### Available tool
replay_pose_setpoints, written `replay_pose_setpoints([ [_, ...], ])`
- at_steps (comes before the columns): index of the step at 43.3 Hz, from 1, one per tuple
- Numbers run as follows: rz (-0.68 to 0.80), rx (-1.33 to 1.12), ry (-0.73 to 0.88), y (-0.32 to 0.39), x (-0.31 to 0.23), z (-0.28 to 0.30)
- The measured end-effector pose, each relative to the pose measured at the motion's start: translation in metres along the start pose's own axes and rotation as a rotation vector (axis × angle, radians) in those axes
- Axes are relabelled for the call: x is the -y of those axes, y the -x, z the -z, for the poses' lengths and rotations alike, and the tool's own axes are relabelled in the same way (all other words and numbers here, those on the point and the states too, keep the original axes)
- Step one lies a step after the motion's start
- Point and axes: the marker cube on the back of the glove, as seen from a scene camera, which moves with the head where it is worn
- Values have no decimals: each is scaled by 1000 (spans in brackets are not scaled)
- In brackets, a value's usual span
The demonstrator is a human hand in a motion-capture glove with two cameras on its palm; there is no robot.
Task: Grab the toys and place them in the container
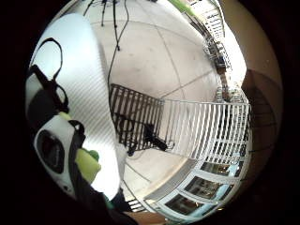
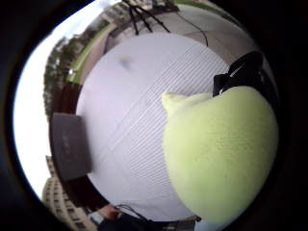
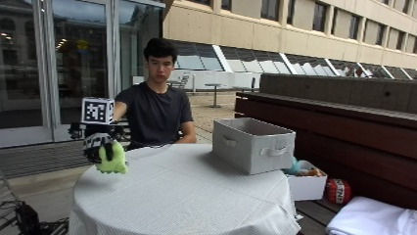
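In the outside view my gloved right hand (image 3: 99, 145) is raised above the left edge of the round table (image 3: 182, 196), and its fingers grip a yellow-green soft toy (image 3: 113, 161) that hangs below them. That toy (image 2: 221, 154) fills much of the thumb side palm view, close to the palm, with the white tablecloth (image 2: 130, 125) behind it. A strip of the toy (image 1: 87, 164) shows beside the glove in the little finger side view. The grey fabric container (image 3: 253, 144) stands on the table's far right side, well away from the hand; its inside is hidden.
A white box (image 3: 308, 185) holding colourful toys sits on the dark bench (image 3: 338, 147) beside the table, with a red item (image 3: 335, 190) next to it. White cloth (image 3: 371, 220) lies at the bench's near end. A tripod and cables (image 1: 112, 23) stand on the paving.
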Motion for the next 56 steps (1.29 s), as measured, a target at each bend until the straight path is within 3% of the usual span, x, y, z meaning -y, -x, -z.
replay_pose_setpoints([
  [3,109,1,-56,4,9,32],
  [6,35,7,12,17,6,74],
  [10,-77,12,-30,43,20,123],
  [29,-8,40,-212,202,49,282],
  [40,131,90,-258,349,33,322],
  [56,341,140,-214,528,-37,330],
])
